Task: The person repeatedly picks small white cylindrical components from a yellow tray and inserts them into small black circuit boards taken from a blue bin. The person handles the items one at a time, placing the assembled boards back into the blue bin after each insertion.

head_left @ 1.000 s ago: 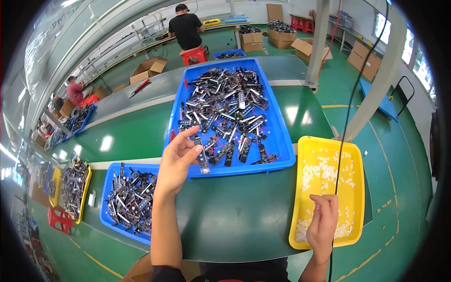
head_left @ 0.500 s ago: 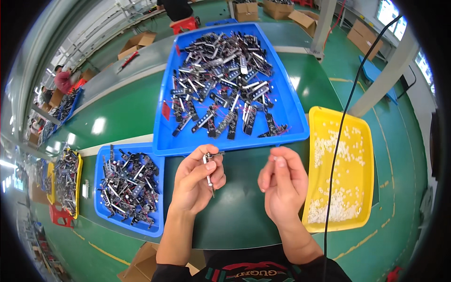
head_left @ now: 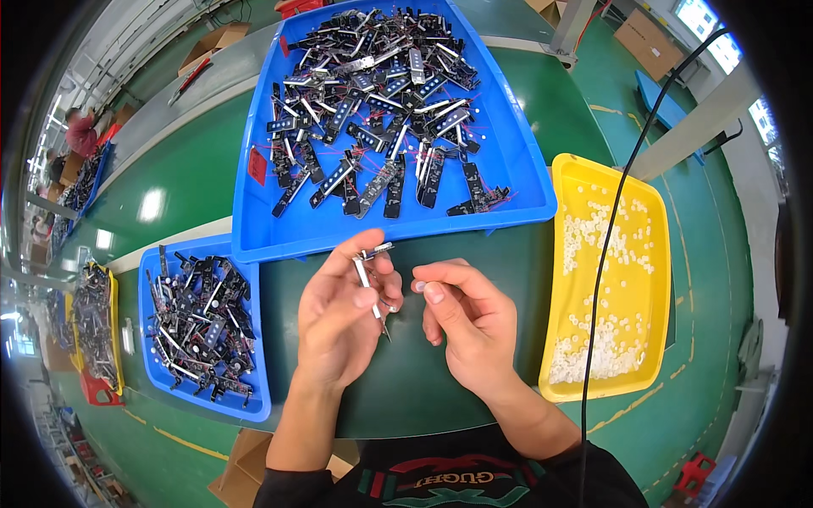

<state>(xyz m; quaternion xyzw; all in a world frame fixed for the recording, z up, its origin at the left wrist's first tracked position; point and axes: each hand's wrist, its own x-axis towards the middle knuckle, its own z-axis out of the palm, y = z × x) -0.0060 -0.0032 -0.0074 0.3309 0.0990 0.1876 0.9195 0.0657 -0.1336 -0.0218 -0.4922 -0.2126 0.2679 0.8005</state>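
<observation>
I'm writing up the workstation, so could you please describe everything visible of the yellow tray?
The yellow tray is shallow, oblong and plastic-looking, with rounded corners and a raised rim. It sits open side up at the right end of the green table, holding small white pieces, densest at its near end. A black cable crosses before it, contact unclear; the right hand is to its left, not touching.

The left hand (head_left: 337, 326) holds a slim part (head_left: 366, 285), the right hand (head_left: 474, 326) a white piece (head_left: 419, 287).
</observation>
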